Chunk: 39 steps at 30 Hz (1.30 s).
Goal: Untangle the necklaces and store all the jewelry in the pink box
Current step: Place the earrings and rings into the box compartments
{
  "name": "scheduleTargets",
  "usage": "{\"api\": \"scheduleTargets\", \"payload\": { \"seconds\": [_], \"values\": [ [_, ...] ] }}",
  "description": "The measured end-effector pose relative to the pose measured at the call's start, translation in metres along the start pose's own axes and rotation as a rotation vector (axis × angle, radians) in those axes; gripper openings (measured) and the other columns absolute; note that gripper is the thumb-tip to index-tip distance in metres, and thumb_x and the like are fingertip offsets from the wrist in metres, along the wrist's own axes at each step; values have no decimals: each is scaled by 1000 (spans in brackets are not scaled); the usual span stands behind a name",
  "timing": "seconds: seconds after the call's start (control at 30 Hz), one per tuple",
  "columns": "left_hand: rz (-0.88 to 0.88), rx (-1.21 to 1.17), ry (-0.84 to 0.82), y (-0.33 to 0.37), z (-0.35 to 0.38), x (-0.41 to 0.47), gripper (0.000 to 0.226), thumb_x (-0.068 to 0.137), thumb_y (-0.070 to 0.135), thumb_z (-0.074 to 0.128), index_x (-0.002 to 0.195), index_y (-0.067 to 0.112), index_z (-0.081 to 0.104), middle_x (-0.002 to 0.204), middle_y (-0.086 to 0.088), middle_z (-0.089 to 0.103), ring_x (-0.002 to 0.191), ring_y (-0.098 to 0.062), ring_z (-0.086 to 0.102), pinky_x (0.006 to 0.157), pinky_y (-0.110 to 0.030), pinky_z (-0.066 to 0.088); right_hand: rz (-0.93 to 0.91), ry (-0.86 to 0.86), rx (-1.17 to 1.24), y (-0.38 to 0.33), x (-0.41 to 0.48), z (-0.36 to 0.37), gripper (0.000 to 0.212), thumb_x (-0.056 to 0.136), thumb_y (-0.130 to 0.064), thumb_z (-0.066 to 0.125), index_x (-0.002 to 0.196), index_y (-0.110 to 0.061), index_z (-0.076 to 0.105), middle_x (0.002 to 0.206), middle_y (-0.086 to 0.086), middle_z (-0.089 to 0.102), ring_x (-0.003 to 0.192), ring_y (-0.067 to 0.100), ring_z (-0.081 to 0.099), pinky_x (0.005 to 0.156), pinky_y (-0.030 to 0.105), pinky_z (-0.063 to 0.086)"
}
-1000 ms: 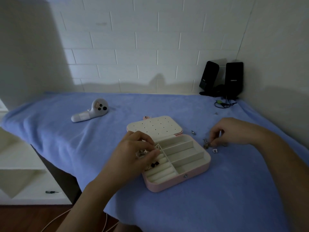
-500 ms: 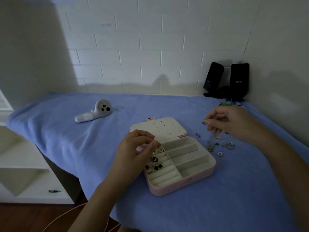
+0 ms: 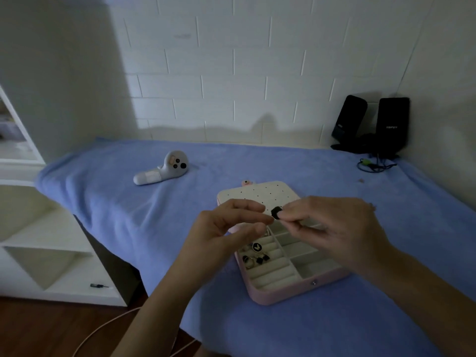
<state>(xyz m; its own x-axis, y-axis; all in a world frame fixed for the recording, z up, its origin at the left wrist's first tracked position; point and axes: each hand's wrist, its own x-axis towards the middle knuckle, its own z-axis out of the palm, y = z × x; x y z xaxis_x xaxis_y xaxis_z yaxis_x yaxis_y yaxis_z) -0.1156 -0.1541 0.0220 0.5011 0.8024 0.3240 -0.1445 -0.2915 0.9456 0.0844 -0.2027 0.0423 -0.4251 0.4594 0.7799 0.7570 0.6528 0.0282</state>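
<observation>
Mid-frame, right hand pinches a small black jewelry piece between thumb and forefinger, left hand loosely curled with forefinger tip just beside it, both above the open pink box, cream-lined, ridged rolls holding rings, on blue fleecy cloth.

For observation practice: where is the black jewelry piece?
Head view, centre: the black piece is pinched by the right hand, beside the left hand, above the pink box.
</observation>
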Motion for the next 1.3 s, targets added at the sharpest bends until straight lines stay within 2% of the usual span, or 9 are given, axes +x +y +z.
{"api": "scheduleTargets", "payload": {
  "seconds": [0.07,0.17,0.27,0.5,0.63,0.8,1.03,1.2,1.3],
  "values": [
    [-4,-56,4,3,0,-1,18,60,32,76,76,24,78,98,7,70,99,-9,65,74,-21,53,-28,7,-12,-2,0,2,18,88,-17,61,80,-6,73,77,-1,72,71,6,65,59,18,49],
    [-10,-95,28,6,0,0,13,61,18,86,72,18,78,92,5,71,94,-8,65,74,-19,53,-58,-15,-33,-6,1,2,20,89,-18,60,80,-6,74,78,-1,73,77,6,63,66,11,46],
    [-31,-121,58,5,2,-1,12,59,21,75,69,16,78,88,4,71,90,-8,66,74,-18,52,-75,-55,-39,-9,2,3,23,91,-20,58,80,-7,74,79,-3,72,75,5,63,66,11,45],
    [-109,-61,120,3,5,6,15,59,26,71,63,12,75,84,2,72,82,-5,66,74,-16,51,-64,-15,-29,-4,-1,6,15,88,-19,66,87,-6,74,86,0,71,80,6,65,66,21,51],
    [-121,-21,129,2,8,10,14,74,15,70,73,2,74,85,-1,74,80,-6,67,72,-14,51,-83,-39,-69,2,-1,4,17,91,-18,63,89,-7,75,86,1,70,75,7,64,64,19,51],
    [-68,227,152,-7,8,6,5,78,12,72,78,14,77,89,5,71,82,0,65,67,-9,48,22,-157,9,10,-4,10,17,88,-19,61,80,-10,72,77,-4,66,61,6,60,50,22,49],
    [-12,421,135,-24,-9,-8,9,79,23,74,80,32,76,96,18,67,99,2,59,86,-15,45,30,-304,217,-6,-3,11,12,84,-17,68,72,-14,70,70,-10,59,60,-3,47,58,8,38],
    [18,461,48,-28,-15,-18,16,75,39,66,89,42,72,107,26,61,107,1,56,89,-11,41,-15,-314,159,-14,-7,18,18,86,-20,64,67,-19,66,64,-10,53,55,4,43,50,29,42],
    [40,453,43,-31,-16,-22,18,75,42,65,92,42,71,109,27,60,110,0,55,90,-9,39,-18,-319,134,-15,-11,22,19,87,-22,62,68,-21,65,67,-10,56,55,7,46,46,35,42]
  ]
}}
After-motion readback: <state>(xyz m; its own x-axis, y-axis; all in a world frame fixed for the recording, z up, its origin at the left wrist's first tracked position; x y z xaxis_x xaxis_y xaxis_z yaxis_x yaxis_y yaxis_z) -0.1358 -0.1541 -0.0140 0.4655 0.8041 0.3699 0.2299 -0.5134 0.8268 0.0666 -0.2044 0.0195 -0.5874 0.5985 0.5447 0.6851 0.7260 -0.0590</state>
